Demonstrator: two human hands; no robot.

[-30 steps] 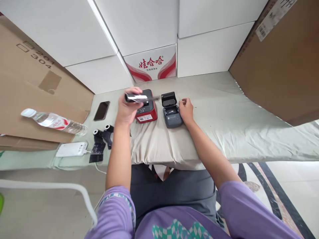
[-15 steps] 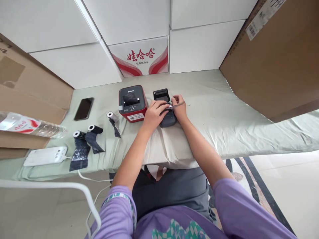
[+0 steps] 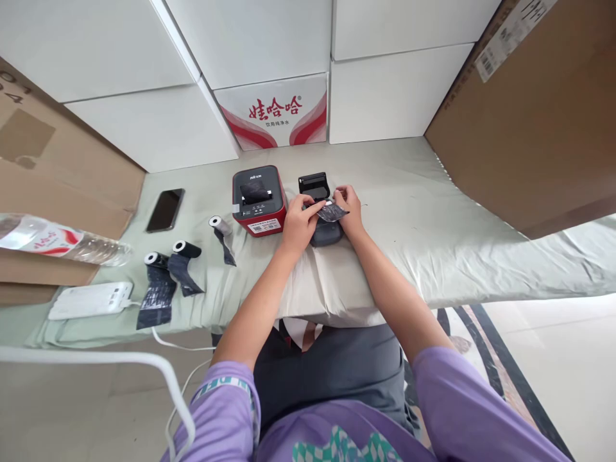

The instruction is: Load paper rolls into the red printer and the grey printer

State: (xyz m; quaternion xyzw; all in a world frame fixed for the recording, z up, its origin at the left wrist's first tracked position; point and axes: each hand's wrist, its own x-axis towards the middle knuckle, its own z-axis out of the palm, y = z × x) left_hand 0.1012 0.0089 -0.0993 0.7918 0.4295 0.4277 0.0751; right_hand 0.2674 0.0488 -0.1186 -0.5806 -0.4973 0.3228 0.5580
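A small dark-grey portable printer [image 3: 327, 235] lies on the cloth with its black lid [image 3: 313, 181] raised at the back. Over its body, a small paper roll with a dark printed strip [image 3: 332, 212] sits between my two hands. My left hand [image 3: 301, 223] pinches the roll from the left, fingertips on its top. From the right, my right hand [image 3: 350, 208] closes its curled fingers at the roll's other end, beside the strip. The fingers partly hide the roll and the printer's opening. Just left of my left hand stands a red and black label printer [image 3: 260, 200].
Loose paper rolls [image 3: 221, 226] with dark tails lie to the left, near a black phone [image 3: 165, 210] and a white power bank [image 3: 91, 300]. A water bottle [image 3: 62, 239] lies at far left. White boxes [image 3: 380, 96] line the back; a cardboard box [image 3: 529, 128] stands right.
The dark strip has swung down toward me and now spreads flat over the printer's front. My hands stay at the roll, with the fingers slightly shifted.
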